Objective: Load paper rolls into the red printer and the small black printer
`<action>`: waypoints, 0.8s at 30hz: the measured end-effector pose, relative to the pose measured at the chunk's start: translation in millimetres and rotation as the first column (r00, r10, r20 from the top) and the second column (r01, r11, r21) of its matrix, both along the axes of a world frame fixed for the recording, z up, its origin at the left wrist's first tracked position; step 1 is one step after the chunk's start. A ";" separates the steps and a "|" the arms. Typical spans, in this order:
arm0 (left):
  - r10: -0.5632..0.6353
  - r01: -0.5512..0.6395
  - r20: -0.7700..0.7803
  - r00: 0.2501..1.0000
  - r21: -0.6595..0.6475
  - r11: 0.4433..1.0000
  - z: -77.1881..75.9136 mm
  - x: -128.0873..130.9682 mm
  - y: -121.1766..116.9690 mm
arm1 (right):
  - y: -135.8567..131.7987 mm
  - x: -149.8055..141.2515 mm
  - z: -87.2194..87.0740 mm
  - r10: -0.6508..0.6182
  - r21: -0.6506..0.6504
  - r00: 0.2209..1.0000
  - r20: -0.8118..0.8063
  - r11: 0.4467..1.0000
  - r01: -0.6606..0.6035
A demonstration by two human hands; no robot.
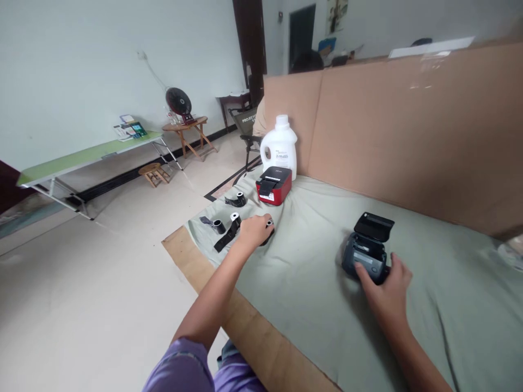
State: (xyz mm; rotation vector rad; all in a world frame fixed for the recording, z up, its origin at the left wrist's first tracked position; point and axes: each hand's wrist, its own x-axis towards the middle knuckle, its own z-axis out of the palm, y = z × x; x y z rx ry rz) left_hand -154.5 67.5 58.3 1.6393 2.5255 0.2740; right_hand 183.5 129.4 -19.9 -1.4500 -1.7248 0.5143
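Note:
My right hand (pixel 388 288) grips a small dark label printer (pixel 363 261) by its near side, thumb on top and fingers around the right edge. The printer's lid (pixel 373 226) stands up, leaving its inner compartment exposed. Off to the left, my left hand (pixel 254 231) is closed around a small black roll (pixel 268 233), whose round core shows past the fingers; the rest is hidden. Just left of that hand lie a black strip roll with a white core (pixel 229 233), a smaller black roll (pixel 219 226) and another black roll (pixel 237 200).
Behind the rolls sits a red and black printer (pixel 274 186), with a white jug (pixel 281 147) beyond it. A cardboard panel (pixel 388 136) borders the far side of the green cloth (pixel 302 305). The wooden table edge (pixel 269 345) runs nearest me.

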 end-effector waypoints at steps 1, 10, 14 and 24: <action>-0.060 0.055 0.088 0.994 0.060 0.997 1.8 0.2 -0.1 | -1.3 2.7 4.6 -0.015 0.025 0.997 -0.073 1.000 0.017; -0.541 0.377 0.798 0.265 0.430 0.820 9.3 87.5 55.6 | 20.9 4.4 95.4 0.342 -0.069 0.933 -0.112 0.934 -0.350; -0.590 0.434 0.783 0.194 0.471 0.768 2.6 124.9 83.8 | 46.4 9.4 86.5 0.252 -0.236 0.916 -0.313 0.913 -0.332; -0.576 0.409 0.803 0.151 0.479 0.776 -20.4 142.0 87.0 | 46.7 -3.2 44.3 0.068 -0.332 0.633 -0.771 0.805 -0.491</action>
